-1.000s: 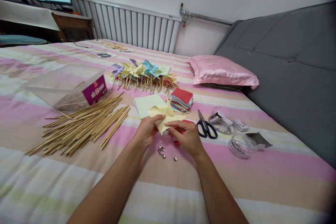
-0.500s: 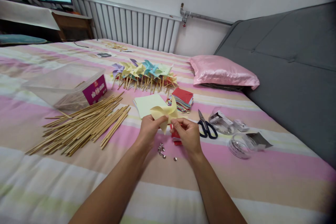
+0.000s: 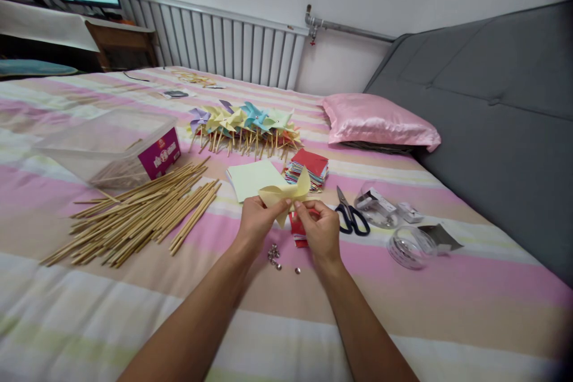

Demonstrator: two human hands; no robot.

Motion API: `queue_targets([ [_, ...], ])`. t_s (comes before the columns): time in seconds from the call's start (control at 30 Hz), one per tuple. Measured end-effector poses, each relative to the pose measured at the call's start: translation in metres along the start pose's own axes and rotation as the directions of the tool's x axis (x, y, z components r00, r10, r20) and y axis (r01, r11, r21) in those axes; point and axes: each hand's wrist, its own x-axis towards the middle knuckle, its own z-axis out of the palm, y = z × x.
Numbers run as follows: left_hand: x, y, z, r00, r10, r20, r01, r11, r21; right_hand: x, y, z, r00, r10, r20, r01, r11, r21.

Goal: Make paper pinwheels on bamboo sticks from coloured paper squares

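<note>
Between my hands is a yellow paper pinwheel [image 3: 286, 192] with its blades folded inward. My left hand [image 3: 258, 218] is closed on its left side, thumb pressed near the middle. My right hand [image 3: 319, 228] pinches the pinwheel from the right, fingertips close to the left thumb. Whether a pin sits under the fingertips is too small to tell. Below the hands lie several small metal studs [image 3: 274, 255], with a single stud [image 3: 298, 271] apart from them. Partly behind my right hand is a red paper pile [image 3: 299, 234]. Just beyond the hands rests a pale green paper stack [image 3: 253, 178].
Thin wooden sticks [image 3: 147, 215] lie left, before a clear plastic box [image 3: 111, 137]. Finished pinwheels [image 3: 242, 122] are grouped behind a coloured paper stack [image 3: 308, 168]. Scissors [image 3: 351, 215] and clear round containers [image 3: 409, 248] lie right. A pink pillow [image 3: 380, 122] sits farther back.
My right fingers have shifted slightly up and in against the pinwheel's middle, and its right blade has swung to the right. The view has moved a little.
</note>
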Motion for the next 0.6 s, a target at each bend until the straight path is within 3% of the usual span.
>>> queue_targets([
  [0.6, 0.0020, -0.0027, 0.0001, 1.000, 0.011, 0.016, -0.011, 1.000, 0.026, 0.0058, 0.0024, -0.0043, 0.994, -0.110, -0.010, 0.109, 0.991, -0.082],
])
